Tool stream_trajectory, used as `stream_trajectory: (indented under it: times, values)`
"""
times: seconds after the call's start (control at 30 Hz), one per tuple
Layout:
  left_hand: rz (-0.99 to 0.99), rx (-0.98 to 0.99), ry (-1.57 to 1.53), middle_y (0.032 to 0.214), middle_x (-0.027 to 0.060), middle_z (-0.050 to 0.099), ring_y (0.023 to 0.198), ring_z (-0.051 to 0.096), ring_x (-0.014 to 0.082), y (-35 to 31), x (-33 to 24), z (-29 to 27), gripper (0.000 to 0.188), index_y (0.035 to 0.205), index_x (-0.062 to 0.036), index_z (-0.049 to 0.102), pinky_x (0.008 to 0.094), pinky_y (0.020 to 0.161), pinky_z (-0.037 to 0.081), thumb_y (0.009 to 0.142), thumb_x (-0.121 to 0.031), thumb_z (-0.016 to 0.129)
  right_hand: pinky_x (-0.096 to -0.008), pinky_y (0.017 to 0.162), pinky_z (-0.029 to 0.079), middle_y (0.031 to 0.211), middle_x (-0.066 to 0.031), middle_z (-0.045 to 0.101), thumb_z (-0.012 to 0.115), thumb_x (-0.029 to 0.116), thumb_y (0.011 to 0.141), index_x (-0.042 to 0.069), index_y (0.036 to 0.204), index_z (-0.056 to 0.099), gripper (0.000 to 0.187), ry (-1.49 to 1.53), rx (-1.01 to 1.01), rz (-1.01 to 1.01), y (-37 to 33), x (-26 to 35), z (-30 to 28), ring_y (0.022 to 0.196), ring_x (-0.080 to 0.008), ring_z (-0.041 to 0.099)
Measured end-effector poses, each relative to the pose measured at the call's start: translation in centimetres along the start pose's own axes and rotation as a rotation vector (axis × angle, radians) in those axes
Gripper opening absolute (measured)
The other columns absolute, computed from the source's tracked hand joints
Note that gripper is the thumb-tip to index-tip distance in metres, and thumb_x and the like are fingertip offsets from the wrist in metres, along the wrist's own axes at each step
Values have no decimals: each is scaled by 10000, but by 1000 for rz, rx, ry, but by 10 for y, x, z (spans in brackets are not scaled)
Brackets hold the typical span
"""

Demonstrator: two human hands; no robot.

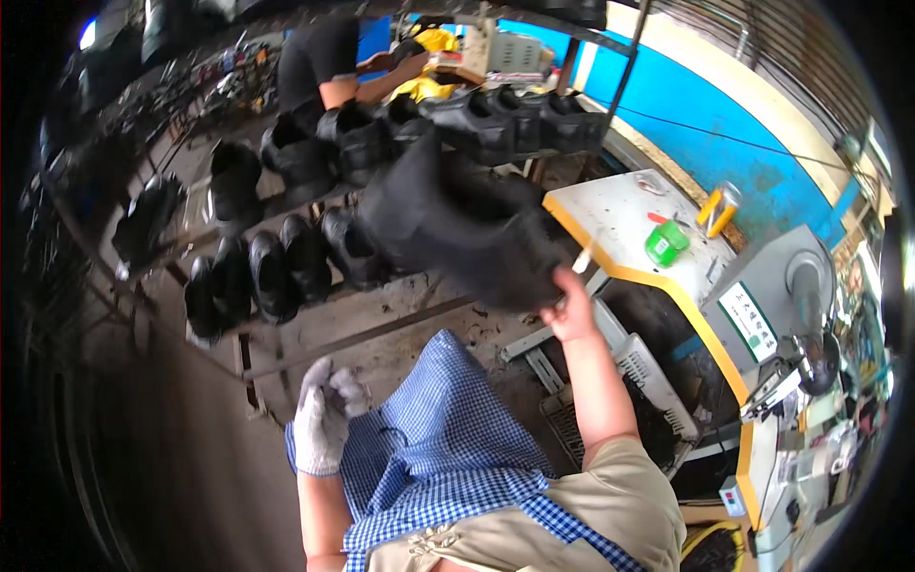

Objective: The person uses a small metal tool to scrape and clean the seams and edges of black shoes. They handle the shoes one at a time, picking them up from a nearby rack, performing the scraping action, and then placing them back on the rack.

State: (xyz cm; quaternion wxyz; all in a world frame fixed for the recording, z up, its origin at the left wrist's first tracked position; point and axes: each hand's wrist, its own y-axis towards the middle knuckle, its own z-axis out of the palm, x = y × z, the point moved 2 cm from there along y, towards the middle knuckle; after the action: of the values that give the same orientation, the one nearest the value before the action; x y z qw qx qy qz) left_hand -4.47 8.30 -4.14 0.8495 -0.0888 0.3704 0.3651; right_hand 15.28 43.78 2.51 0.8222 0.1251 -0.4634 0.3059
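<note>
My bare right hand grips a black shoe by one end. The shoe is smeared by motion and hangs in the air in front of the rack, its opening facing up. My left hand wears a white knit glove with greyed fingers. It is raised beside my blue checked apron, fingers loosely bent and apart, nothing visible in it. Behind the held shoe, black shoes stand in rows on the metal rack.
To the right stands a white worktable with a yellow edge, carrying a green container and a yellow can. A grey machine stands beyond it. A white crate sits below. Behind the rack another person's arm shows.
</note>
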Motion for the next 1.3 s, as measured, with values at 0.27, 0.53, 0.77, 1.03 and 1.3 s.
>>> stream_trajectory:
  times: [0.27,0.53,0.77,1.03,1.3]
  values:
    - [-129,-150,-14,996,84,597,872,590,226,2,26,0,436,1248,-57,569,354,705,488,946,-358,658,-236,358,317,1087,-64,642,698,308,912,184,1430,352,635,137,-321,-1006,100,207,18,477,-186,603]
    - [-282,-390,41,910,34,583,805,562,195,-12,41,-29,293,1137,-102,594,339,670,458,975,-346,609,-262,332,337,978,-158,687,692,269,900,-2,1268,445,520,-155,-342,-939,250,345,38,542,-237,692]
    - [-277,-513,55,931,23,639,902,621,194,-2,50,-46,271,1106,-124,631,370,761,536,991,-362,571,-241,328,256,873,-177,745,638,436,935,34,1043,626,416,-404,-261,-769,307,393,54,461,-116,610]
    - [-321,-513,-51,952,62,636,886,622,196,21,77,-51,272,1151,-92,605,375,782,516,987,-309,592,-352,587,503,879,-88,729,730,358,840,87,1221,667,472,-1004,-688,-712,383,314,-94,589,-184,633]
    - [-278,-468,185,1044,104,647,927,634,223,11,71,-52,373,1236,-37,571,377,745,537,995,-322,567,-439,892,524,1097,-124,706,744,401,829,242,1411,506,649,-1860,-635,-525,351,226,-67,1060,-315,668]
